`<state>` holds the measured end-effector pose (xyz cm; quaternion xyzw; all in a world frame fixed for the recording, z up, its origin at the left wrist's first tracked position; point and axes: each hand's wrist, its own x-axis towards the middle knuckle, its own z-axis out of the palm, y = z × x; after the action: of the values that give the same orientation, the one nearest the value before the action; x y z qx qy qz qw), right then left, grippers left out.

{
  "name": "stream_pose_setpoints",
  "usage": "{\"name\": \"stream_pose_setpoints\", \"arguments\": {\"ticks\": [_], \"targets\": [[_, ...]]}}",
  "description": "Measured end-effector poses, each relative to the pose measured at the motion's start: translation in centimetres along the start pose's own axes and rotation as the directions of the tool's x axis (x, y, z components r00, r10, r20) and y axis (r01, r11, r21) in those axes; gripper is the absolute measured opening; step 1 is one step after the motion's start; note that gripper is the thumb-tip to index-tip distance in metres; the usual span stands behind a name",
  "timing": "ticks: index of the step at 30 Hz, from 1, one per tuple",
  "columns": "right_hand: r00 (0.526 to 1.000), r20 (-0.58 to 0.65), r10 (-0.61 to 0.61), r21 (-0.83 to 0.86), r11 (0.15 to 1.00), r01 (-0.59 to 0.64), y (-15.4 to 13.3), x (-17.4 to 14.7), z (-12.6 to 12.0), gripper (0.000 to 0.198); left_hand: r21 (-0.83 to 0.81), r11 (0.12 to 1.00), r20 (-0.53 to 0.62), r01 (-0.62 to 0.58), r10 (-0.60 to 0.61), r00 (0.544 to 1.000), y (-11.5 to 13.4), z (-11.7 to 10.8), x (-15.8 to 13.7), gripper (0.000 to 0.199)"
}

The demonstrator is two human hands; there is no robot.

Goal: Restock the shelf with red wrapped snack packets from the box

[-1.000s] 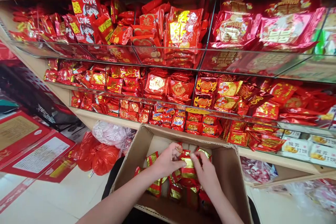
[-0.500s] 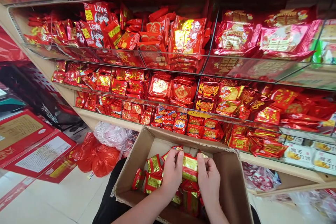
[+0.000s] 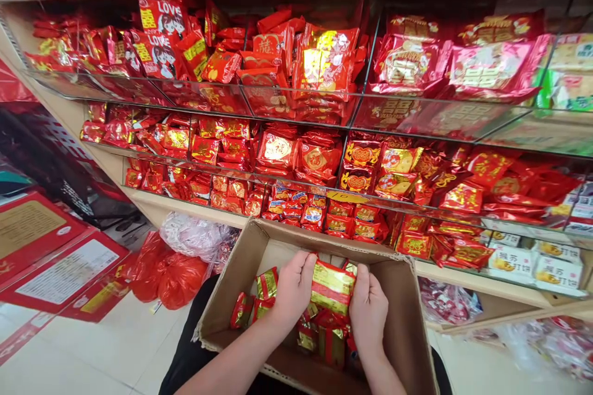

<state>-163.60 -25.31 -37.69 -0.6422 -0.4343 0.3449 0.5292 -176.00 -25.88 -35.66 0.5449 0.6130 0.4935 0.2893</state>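
Over the cardboard box (image 3: 410, 302), my left hand (image 3: 295, 284) and my right hand (image 3: 369, 308) hold a gold-and-red wrapped snack packet (image 3: 332, 287) between them. Fingers and thumbs pinch it at its left and right ends, its broad face turned up. Below, several similar red and gold packets (image 3: 332, 345) lie loose in the box. A few more packets (image 3: 242, 310) are at the box's left side, partly behind my left forearm. The box rests on my lap.
Shelves (image 3: 222, 213) full of red snack packets (image 3: 278, 149) rise in front, with clear front panels. Red plastic bags (image 3: 182, 281) and a whitish bag (image 3: 194, 237) sit on the floor at left, near red cartons (image 3: 69, 274). A bag of sweets (image 3: 449, 302) lies under the shelf at right.
More of the packet's gold face shows now, and it is tilted, with my hands slightly further apart at its ends. The camera view has shifted a little.
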Motion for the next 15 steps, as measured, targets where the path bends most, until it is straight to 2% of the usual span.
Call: {"name": "stream_pose_setpoints", "arguments": {"ticks": [3, 5, 8, 12, 13, 15], "targets": [[0.971, 0.103, 0.214, 0.281, 0.930, -0.235, -0.9, -0.4, 0.1, 0.044, -0.084, 0.996, -0.016, 0.034, -0.035, 0.999, 0.2, 0.2, 0.1, 0.031], [0.955, 0.137, 0.264, 0.289, 0.911, -0.293, -1.1, -0.5, 0.0, 0.047, -0.137, 0.989, -0.021, 0.054, -0.058, 0.998, 0.3, 0.3, 0.1, 0.031], [0.967, 0.178, 0.182, 0.208, 0.953, -0.218, -0.5, -0.3, -0.3, 0.047, -0.172, 0.984, -0.020, 0.053, -0.057, 0.998, 0.2, 0.1, 0.0, 0.029], [0.922, 0.373, 0.103, 0.297, 0.928, -0.224, 0.6, -0.4, -0.1, 0.034, -0.189, 0.981, 0.038, 0.052, -0.046, 0.998, 0.0, -0.1, -0.2, 0.027], [0.922, 0.373, 0.099, 0.320, 0.920, -0.228, 0.7, -0.5, -0.1, 0.032, -0.188, 0.981, 0.039, 0.050, -0.043, 0.998, 0.0, 0.0, -0.3, 0.027], [0.949, 0.300, 0.102, 0.354, 0.912, -0.210, 0.7, -0.6, 0.1, 0.031, -0.184, 0.982, 0.020, 0.046, -0.044, 0.999, -0.1, 0.1, -0.4, 0.027]]}}
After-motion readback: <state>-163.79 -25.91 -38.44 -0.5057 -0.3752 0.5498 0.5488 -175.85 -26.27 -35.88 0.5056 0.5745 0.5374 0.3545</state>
